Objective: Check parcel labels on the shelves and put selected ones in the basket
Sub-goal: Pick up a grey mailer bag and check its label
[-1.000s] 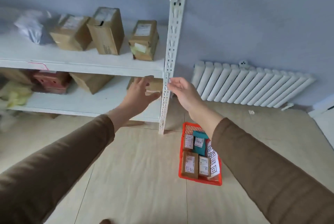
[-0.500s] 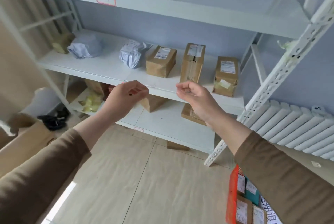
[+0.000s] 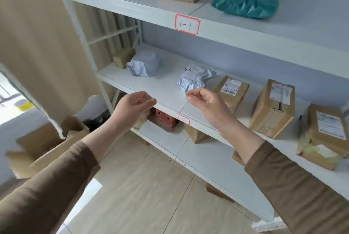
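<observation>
White metal shelves (image 3: 245,44) fill the view, parcels laid label-up along the middle shelf so their slips can be read from the front: a crumpled white bag parcel (image 3: 194,80) sits just behind the hands, brown boxes (image 3: 272,109) to its right. Left hand (image 3: 134,107) and right hand (image 3: 205,105) hover at the shelf's front edge, fingers loosely curled and empty, likely poised to pick. No basket is in view.

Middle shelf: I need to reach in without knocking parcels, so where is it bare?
Bare between the round grey bag and the crumpled grey bag, along the front edge. Crowded to the right, where brown boxes stand close together.
</observation>
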A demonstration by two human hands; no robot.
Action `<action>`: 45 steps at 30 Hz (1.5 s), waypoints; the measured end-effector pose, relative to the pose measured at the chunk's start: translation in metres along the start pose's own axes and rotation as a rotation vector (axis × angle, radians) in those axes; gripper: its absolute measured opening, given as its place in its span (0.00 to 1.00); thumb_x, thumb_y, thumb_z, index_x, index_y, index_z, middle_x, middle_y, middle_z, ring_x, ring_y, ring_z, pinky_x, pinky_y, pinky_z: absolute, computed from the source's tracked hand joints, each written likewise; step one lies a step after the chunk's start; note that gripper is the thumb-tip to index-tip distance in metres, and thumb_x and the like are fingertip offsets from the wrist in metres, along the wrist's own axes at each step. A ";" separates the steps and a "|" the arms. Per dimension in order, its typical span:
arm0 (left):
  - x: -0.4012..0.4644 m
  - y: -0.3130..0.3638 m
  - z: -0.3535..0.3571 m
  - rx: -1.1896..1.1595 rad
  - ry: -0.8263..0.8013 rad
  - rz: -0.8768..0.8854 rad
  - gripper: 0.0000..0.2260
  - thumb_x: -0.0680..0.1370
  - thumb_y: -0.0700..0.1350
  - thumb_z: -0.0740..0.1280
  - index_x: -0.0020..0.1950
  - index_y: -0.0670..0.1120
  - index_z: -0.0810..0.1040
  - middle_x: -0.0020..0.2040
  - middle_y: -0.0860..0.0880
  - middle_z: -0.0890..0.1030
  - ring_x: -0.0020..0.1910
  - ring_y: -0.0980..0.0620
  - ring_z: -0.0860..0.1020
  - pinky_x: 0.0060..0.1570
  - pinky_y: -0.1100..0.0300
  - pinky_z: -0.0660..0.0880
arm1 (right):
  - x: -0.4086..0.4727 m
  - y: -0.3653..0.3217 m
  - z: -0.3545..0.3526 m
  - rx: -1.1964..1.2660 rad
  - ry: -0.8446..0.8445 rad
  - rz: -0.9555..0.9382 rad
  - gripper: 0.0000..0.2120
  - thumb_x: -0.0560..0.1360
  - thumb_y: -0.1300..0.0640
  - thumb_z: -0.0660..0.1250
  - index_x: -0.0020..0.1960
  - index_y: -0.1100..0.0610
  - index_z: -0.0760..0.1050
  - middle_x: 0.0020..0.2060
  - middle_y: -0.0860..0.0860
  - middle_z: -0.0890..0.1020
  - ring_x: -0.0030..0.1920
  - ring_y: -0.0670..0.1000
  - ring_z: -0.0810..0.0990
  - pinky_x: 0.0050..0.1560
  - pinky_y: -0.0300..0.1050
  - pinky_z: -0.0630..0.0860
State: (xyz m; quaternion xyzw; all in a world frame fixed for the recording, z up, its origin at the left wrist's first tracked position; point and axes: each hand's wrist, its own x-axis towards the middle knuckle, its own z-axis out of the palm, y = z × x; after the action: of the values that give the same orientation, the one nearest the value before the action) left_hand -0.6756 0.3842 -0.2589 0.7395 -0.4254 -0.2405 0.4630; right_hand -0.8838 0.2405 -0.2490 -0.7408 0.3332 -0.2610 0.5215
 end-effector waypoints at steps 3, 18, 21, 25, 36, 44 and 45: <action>0.038 -0.020 -0.024 -0.020 0.033 -0.021 0.10 0.81 0.55 0.70 0.49 0.49 0.84 0.40 0.57 0.85 0.30 0.57 0.77 0.35 0.66 0.72 | 0.048 -0.001 0.030 0.026 -0.028 -0.015 0.06 0.81 0.57 0.69 0.56 0.53 0.82 0.55 0.49 0.85 0.58 0.44 0.82 0.61 0.34 0.75; 0.276 -0.127 -0.184 -0.025 -0.170 0.047 0.08 0.81 0.52 0.71 0.53 0.49 0.84 0.50 0.48 0.87 0.48 0.54 0.82 0.50 0.65 0.74 | 0.263 -0.021 0.215 0.080 0.177 0.112 0.07 0.81 0.56 0.70 0.58 0.54 0.82 0.52 0.48 0.85 0.52 0.43 0.81 0.50 0.26 0.72; 0.318 -0.145 -0.191 -0.049 -0.189 0.052 0.08 0.82 0.51 0.71 0.54 0.47 0.84 0.49 0.49 0.86 0.41 0.62 0.80 0.46 0.68 0.73 | 0.294 -0.016 0.234 0.067 0.210 0.155 0.13 0.81 0.55 0.70 0.65 0.55 0.79 0.56 0.46 0.83 0.57 0.43 0.81 0.61 0.36 0.73; 0.376 -0.168 -0.187 -0.030 -0.231 0.057 0.09 0.82 0.49 0.70 0.57 0.46 0.84 0.48 0.52 0.85 0.37 0.69 0.78 0.45 0.70 0.73 | 0.337 -0.008 0.242 0.002 0.208 0.237 0.24 0.81 0.50 0.68 0.76 0.53 0.71 0.71 0.49 0.77 0.72 0.47 0.74 0.70 0.41 0.68; 0.497 -0.224 -0.172 -0.080 -0.275 -0.111 0.25 0.82 0.49 0.70 0.78 0.46 0.71 0.76 0.46 0.74 0.75 0.46 0.72 0.64 0.58 0.65 | 0.455 0.044 0.253 0.086 0.334 0.442 0.31 0.82 0.49 0.67 0.81 0.54 0.61 0.79 0.51 0.67 0.78 0.50 0.66 0.66 0.40 0.62; 0.589 -0.260 -0.147 -0.144 -0.411 -0.264 0.26 0.80 0.45 0.73 0.77 0.44 0.70 0.61 0.48 0.78 0.62 0.44 0.78 0.57 0.57 0.70 | 0.526 0.067 0.268 0.157 0.512 0.572 0.26 0.81 0.58 0.68 0.77 0.59 0.65 0.61 0.50 0.76 0.62 0.52 0.77 0.57 0.42 0.68; 0.600 -0.264 -0.142 -0.156 -0.437 -0.273 0.26 0.79 0.44 0.74 0.75 0.43 0.71 0.55 0.48 0.80 0.57 0.42 0.81 0.54 0.55 0.75 | 0.534 0.066 0.270 0.182 0.535 0.588 0.28 0.81 0.58 0.68 0.78 0.59 0.62 0.62 0.50 0.75 0.61 0.53 0.76 0.57 0.42 0.68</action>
State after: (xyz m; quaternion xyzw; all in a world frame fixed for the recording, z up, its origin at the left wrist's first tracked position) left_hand -0.1481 -0.0031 -0.4060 0.6825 -0.3920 -0.4867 0.3790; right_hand -0.3572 -0.0225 -0.3775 -0.4709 0.6303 -0.3129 0.5321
